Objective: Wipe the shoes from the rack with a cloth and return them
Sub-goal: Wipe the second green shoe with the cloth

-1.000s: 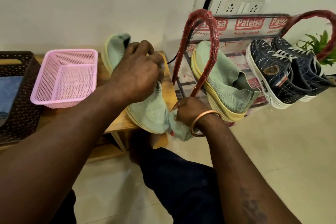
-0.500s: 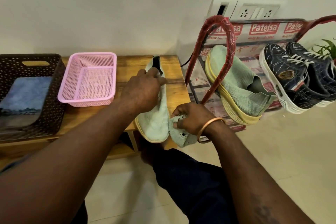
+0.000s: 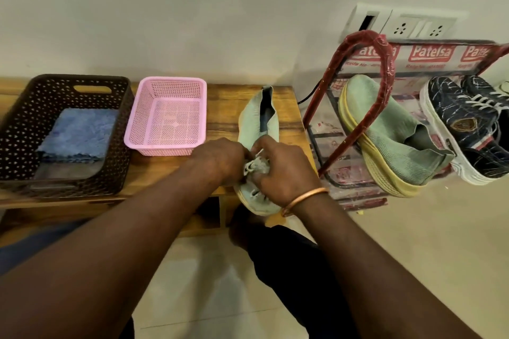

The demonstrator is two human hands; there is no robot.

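Green shoe: soft mint knit slip-on with a ribbed weave and a thick pale-yellow sole. It lies on the right end of the desk, near the rack but apart from it.
Shoe's axis: the long axis runs near-to-far across the desk. The dark collar opening points at the wall, and the rounded toe points at the person and overhangs the near edge.
Cloth: small pale green-white rag, bunched and crumpled on the shoe's midfoot between both grips.
Left grip: fingers curled in on the cloth's left edge, tips hidden.
Right grip: thumb and fingers pinch the bunched cloth from the right. A copper-coloured bangle rings the wrist.
Desk: low, varnished wood with visible grain.
Rack: bent tube frame wrapped in red film, with printed plastic over its shelves.
On the rack: second green shoe, tilted with its toe toward the wall and the red hoop crossing in front. Navy sneakers with white laces sit beside it.
Baskets: pink basket, rectangular perforated plastic. Brown basket, punched lattice, holds a fluffy blue cloth folded flat.
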